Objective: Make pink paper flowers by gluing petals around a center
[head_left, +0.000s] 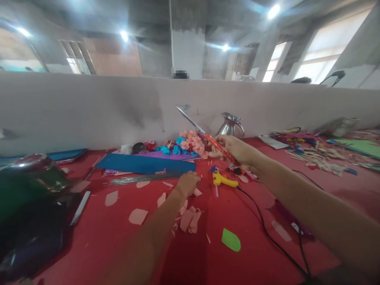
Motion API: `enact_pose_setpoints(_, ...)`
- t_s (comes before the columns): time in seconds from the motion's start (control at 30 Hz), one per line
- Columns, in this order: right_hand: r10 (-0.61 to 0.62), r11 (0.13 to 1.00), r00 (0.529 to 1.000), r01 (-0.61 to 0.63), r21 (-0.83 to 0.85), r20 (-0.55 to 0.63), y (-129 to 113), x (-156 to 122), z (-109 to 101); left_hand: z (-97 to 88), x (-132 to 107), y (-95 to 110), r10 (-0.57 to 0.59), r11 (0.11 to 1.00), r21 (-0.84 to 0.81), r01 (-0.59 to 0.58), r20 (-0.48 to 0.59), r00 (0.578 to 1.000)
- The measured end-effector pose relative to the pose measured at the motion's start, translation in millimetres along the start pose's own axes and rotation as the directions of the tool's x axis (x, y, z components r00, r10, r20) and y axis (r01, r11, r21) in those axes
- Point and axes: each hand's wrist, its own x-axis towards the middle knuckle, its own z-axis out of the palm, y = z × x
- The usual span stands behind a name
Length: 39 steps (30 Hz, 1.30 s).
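Taking your left hand point(187, 185) as the clock's centre, your right hand point(234, 148) is between 1 and 2 o'clock, closed around the orange-red handle of a long-bladed tool point(209, 137); whether it is scissors or a knife, you cannot tell. Its tip points between 10 and 11 o'clock, raised in front of the white partition point(89, 107) along the far edge. Your left fingers are curled narrow; whether they hold anything cannot be told. Just beside them, toward 9 o'clock, lies a bundle of thin wires point(139, 179), with a dark blue sheet point(142, 162) at 10. Pink paper roses point(191, 143) cluster at 12, and a metal pitcher point(228, 127) stands at 1. A yellow glue gun point(225, 180) lies near at 3, its black cable point(261, 217) running toward 4. Pink paper pieces point(190, 220) crowd 6. Open red tabletop point(97, 245) spreads at 8, and more lies around the green paper piece point(230, 240) at 5.
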Motion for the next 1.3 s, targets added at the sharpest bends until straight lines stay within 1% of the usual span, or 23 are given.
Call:
enact_pose_setpoints(0.07, 0.025, 1.000, 1.000, -0.025, 0.015, -0.013, 1.5, 1.9, 1.8, 1.9, -0.1, 1.1, 0.024, 1.000, -0.016, -0.024, -0.006, 1.000)
enact_pose_setpoints(0.13, 0.040, 0.999, 0.999, -0.039, 0.024, -0.023, 2.1, 5.0, 3.9, 2.4, -3.7, 1.5, 0.019, 0.990, -0.139, -0.029, -0.070, 0.997)
enact_pose_setpoints(0.17, 0.043, 0.999, 0.999, -0.042, 0.022, -0.032, 2.7, 7.5, 4.9, 1.0, -7.3, 1.4, -0.014, 0.958, -0.287, -0.029, -0.145, 0.989)
enact_pose_setpoints(0.2, 0.044, 0.999, 0.998, -0.043, 0.015, -0.044, 3.9, 10.9, 6.1, -2.1, -12.3, 0.8, -0.080, 0.880, -0.473, -0.046, -0.242, 0.967)
enact_pose_setpoints(0.27, 0.034, 0.999, 0.997, -0.035, -0.020, -0.067, 10.2, 21.3, 10.2, -13.9, -26.2, -2.2, -0.283, 0.609, -0.780, -0.146, -0.385, 0.878)
enact_pose_setpoints(0.3, 0.020, 0.998, 0.997, -0.024, -0.059, -0.076, 16.0, 28.5, 13.8, -22.0, -34.9, -4.7, -0.430, 0.444, -0.870, -0.214, -0.417, 0.801)
enact_pose_setpoints(0.37, -0.043, 0.974, 0.996, 0.025, -0.225, -0.076, 33.6, 46.2, 25.0, -39.6, -54.8, -11.7, -0.678, 0.147, -0.919, -0.367, -0.364, 0.638)
enact_pose_setpoints(0.4, -0.086, 0.926, 0.993, 0.049, -0.375, -0.084, 45.1, 56.1, 32.8, -47.6, -65.6, -15.6, -0.754, -0.010, -0.904, -0.427, -0.274, 0.597)
enact_pose_setpoints(0.43, -0.119, 0.829, 0.991, 0.063, -0.556, -0.065, 57.9, 66.2, 41.9, -54.1, -76.5, -19.3, -0.788, -0.135, -0.888, -0.440, -0.173, 0.591)
enact_pose_setpoints(0.47, -0.138, 0.683, 0.990, 0.093, -0.724, -0.003, 71.6, 75.9, 51.8, -58.8, -87.3, -22.4, -0.801, -0.227, -0.874, -0.429, -0.082, 0.592)
enact_pose_setpoints(0.5, -0.157, 0.534, 0.986, 0.136, -0.834, 0.060, 85.6, 84.9, 62.1, -61.5, -97.6, -24.8, -0.811, -0.287, -0.860, -0.421, -0.015, 0.584)
enact_pose_setpoints(0.53, -0.159, 0.497, 0.984, 0.155, -0.854, 0.086, 99.1, 92.9, 72.1, -62.3, -107.2, -26.3, -0.817, -0.328, -0.851, -0.411, 0.037, 0.576)
enact_pose_setpoints(0.63, -0.154, 0.458, 0.979, 0.189, -0.869, 0.132, 131.8, 110.6, 94.6, -56.9, -129.1, -27.1, -0.821, -0.396, -0.837, -0.377, 0.139, 0.553)
enact_pose_setpoints(0.7, -0.164, 0.442, 0.979, 0.184, -0.878, 0.122, 143.6, 117.5, 101.0, -51.5, -137.4, -27.0, -0.822, -0.418, -0.832, -0.365, 0.175, 0.542)
enact_pose_setpoints(0.83, -0.202, 0.419, 0.978, 0.139, -0.897, 0.057, 141.6, 113.1, 106.2, -45.2, -142.7, -28.8, -0.814, -0.427, -0.822, -0.376, 0.169, 0.556)
enact_pose_setpoints(0.9, -0.226, 0.478, 0.972, 0.172, -0.861, 0.069, 132.9, 96.8, 114.0, -43.3, -142.8, -29.5, -0.810, -0.429, -0.819, -0.381, 0.163, 0.564)
enact_pose_setpoints(0.97, -0.236, 0.684, 0.959, 0.279, -0.674, 0.158, 124.6, 71.2, 126.8, -40.2, -143.0, -29.4, -0.807, -0.429, -0.825, -0.368, 0.166, 0.567)
enact_pose_setpoints(1.0, -0.192, 0.780, 0.957, 0.282, -0.559, 0.216, 121.6, 56.4, 134.1, -37.9, -143.4, -29.0, -0.808, -0.424, -0.831, -0.361, 0.167, 0.565)
enact_pose_setpoints(1.03, -0.156, 0.844, 0.952, 0.268, -0.465, 0.264, 119.7, 41.4, 141.3, -35.1, -144.0, -28.4, -0.810, -0.415, -0.838, -0.355, 0.163, 0.563)
enact_pose_setpoints(1.1, -0.117, 0.908, 0.949, 0.221, -0.356, 0.291, 118.9, 14.0, 153.3, -29.0, -145.9, -26.9, -0.810, -0.394, -0.852, -0.345, 0.144, 0.569)
enact_pose_setpoints(1.17, -0.100, 0.940, 0.960, 0.177, -0.291, 0.260, 121.1, -5.9, 160.1, -24.0, -148.5, -25.2, -0.794, -0.386, -0.861, -0.332, 0.127, 0.594)
enact_pose_setpoints(1.23, -0.107, 0.955, 0.972, 0.159, -0.249, 0.211, 124.6, -17.7, 161.7, -22.2, -151.0, -23.4, -0.772, -0.400, -0.864, -0.307, 0.137, 0.620)
enact_pose_setpoints(1.3, -0.122, 0.960, 0.976, 0.163, -0.229, 0.182, 128.2, -23.9, 159.8, -24.2, -152.7, -21.7, -0.765, -0.425, -0.858, -0.289, 0.169, 0.622)
